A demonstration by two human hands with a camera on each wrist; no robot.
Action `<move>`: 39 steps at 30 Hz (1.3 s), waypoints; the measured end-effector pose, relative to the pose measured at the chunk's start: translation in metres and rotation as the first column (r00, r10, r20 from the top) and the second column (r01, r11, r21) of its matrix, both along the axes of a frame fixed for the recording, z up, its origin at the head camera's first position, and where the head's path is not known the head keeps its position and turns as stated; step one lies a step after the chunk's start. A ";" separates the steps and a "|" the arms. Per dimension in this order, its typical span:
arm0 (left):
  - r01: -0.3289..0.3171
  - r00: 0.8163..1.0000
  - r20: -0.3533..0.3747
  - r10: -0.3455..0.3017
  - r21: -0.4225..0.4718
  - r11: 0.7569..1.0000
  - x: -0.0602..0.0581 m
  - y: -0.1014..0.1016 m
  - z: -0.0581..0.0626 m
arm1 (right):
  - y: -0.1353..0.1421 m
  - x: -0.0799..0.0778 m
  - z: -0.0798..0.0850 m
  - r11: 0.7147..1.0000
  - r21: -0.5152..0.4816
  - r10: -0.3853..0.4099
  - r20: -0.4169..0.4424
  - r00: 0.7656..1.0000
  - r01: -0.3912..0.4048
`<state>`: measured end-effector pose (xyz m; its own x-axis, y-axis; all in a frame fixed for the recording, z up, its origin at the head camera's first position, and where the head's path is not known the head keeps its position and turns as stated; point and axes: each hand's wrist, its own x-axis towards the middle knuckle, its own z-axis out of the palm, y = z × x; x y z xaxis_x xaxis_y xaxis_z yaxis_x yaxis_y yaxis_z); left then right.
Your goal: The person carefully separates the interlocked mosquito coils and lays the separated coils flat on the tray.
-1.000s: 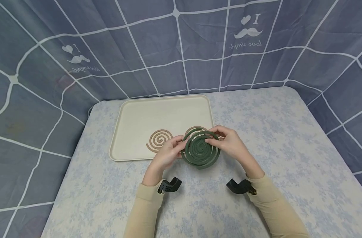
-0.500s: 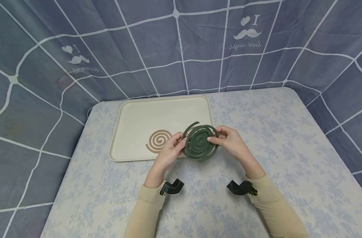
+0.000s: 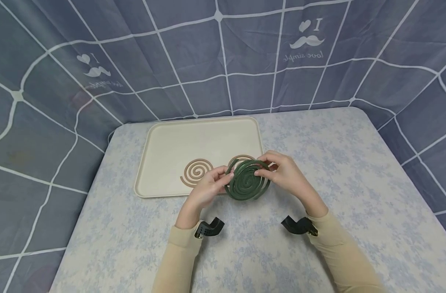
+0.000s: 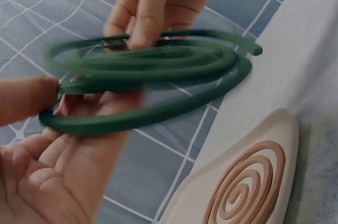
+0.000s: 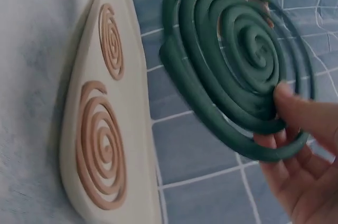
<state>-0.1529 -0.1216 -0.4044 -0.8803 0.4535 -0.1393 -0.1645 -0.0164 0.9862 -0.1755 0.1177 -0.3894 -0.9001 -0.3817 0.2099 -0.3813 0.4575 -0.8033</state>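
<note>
Green coils (image 3: 246, 184) tilted differently from half second ago, baring more of brown coil (image 3: 241, 156) behind; judged mid-handling, not set down. Left hand (image 3: 206, 188) pinches left rim, right hand (image 3: 285, 173) right rim, by near right corner of tray (image 3: 204, 138).

Two flat brown spiral coils (image 3: 196, 172) obstruct the cream rectangular tray (image 3: 201, 136) near me (my dark-green spiral coils (image 3: 246, 184) partly screen one); its far half leaves me room.

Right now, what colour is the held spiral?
Dark green; the held spiral shows best in the right wrist view.
</note>
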 end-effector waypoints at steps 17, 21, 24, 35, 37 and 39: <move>-0.108 0.994 -0.030 0.107 -0.036 0.993 0.000 0.000 0.003 | -0.006 0.000 0.005 1.000 -0.024 0.017 -0.016 1.000 -0.018; -0.147 0.989 -0.004 0.147 -0.022 0.989 0.000 0.000 0.002 | -0.003 0.000 0.004 0.999 -0.030 0.044 0.081 0.996 -0.042; -0.180 0.983 0.033 0.180 0.000 0.984 0.000 0.000 0.001 | -0.003 0.001 0.005 0.999 -0.002 0.055 0.115 0.992 -0.055; -0.145 0.988 0.053 0.148 -0.060 0.988 0.002 0.001 0.000 | -0.010 0.008 0.000 0.998 -0.042 0.039 -0.051 0.998 -0.041; -0.136 0.990 0.018 0.138 -0.070 0.988 0.002 0.001 -0.001 | -0.011 0.009 0.001 0.999 -0.045 0.012 -0.018 1.000 -0.013; -0.136 0.991 -0.001 0.137 -0.066 0.988 0.003 0.001 -0.001 | -0.013 0.010 0.002 0.998 -0.051 -0.023 0.061 0.998 0.026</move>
